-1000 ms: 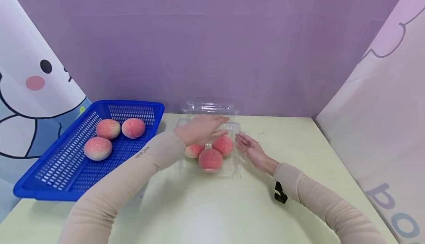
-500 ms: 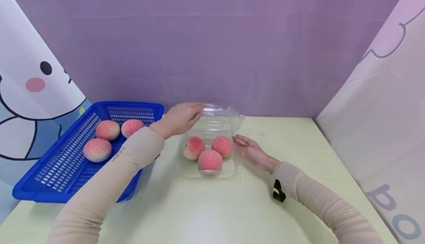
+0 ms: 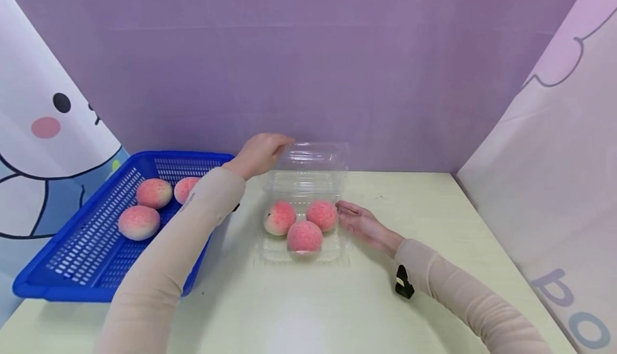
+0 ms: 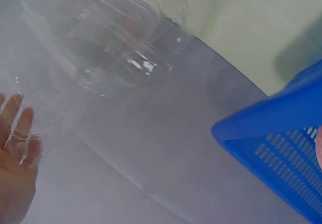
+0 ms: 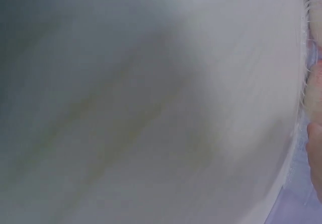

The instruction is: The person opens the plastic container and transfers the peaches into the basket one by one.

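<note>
A clear plastic clamshell box (image 3: 332,249) stands on the table with its lid (image 3: 313,169) raised at the back. Three peaches lie in its base: a left one (image 3: 280,218), a right one (image 3: 322,215) and a front one (image 3: 305,238). My left hand (image 3: 260,153) touches the lid's upper left edge; in the left wrist view its fingers (image 4: 22,121) look fairly straight behind clear plastic. The left thumb is hidden. My right hand (image 3: 366,225) has extended fingers against the box's right side, beside the right peach. Only a sliver of that hand shows in the right wrist view.
A blue slotted basket (image 3: 62,293) stands to the left, holding three peaches, one partly behind my left sleeve (image 3: 173,257). A purple cloth backdrop (image 3: 385,75) hangs behind the pale table (image 3: 289,311). Printed cloth panels close off both sides.
My left hand has moved from above the peaches back to the lid's left edge, then slightly upward, and the lid has shifted with it. My right hand stays at the box's side.
</note>
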Demonstrator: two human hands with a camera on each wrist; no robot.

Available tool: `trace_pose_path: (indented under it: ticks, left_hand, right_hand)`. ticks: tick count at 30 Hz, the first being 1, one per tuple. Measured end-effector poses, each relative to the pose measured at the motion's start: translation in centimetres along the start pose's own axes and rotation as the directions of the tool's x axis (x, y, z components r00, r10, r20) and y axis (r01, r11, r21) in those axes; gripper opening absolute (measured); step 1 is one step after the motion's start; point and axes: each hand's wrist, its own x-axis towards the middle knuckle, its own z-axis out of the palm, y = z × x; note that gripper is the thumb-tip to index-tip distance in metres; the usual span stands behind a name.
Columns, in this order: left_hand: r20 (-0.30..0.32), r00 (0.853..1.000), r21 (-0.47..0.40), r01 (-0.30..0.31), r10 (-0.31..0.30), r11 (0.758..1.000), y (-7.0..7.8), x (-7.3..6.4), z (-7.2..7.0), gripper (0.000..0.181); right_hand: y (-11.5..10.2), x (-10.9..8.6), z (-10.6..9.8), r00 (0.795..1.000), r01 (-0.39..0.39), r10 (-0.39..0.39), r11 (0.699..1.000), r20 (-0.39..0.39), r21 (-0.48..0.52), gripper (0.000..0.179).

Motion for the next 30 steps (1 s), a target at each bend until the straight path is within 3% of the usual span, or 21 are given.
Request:
trace_pose_path:
  ticks: [6,16,21,26,30]
  left_hand:
    - [-0.033,0.999,0.061,-0.012,0.014,0.998,-0.6,0.5,0.0,0.031]
    - [-0.083,0.996,0.117,-0.035,0.045,0.993,-0.8,0.0,0.2,0.032]
    - [-0.12,0.991,0.145,-0.037,0.055,0.989,-0.6,-0.8,-0.2,0.037]
    - [-0.203,0.977,0.142,-0.034,0.062,0.989,0.2,-2.2,-0.7,0.038]
    - [-0.226,0.974,0.083,0.009,0.01,0.997,1.6,-3.9,-0.5,0.04]
  right_hand:
    - [0.1,0.2,0.1,1.0,-0.004,0.004,1.0,0.009,0.008,0.058]
    - [-0.2,0.3,0.4,1.0,-0.011,0.011,1.0,0.019,0.008,0.057]
    - [-0.2,0.5,0.4,0.999,-0.011,0.011,1.0,0.035,0.009,0.058]
    - [-0.3,0.6,0.2,1.0,-0.012,0.012,1.0,0.024,-0.004,0.058]
    - [-0.5,0.7,0.2,1.0,-0.015,0.015,1.0,0.007,-0.011,0.058]
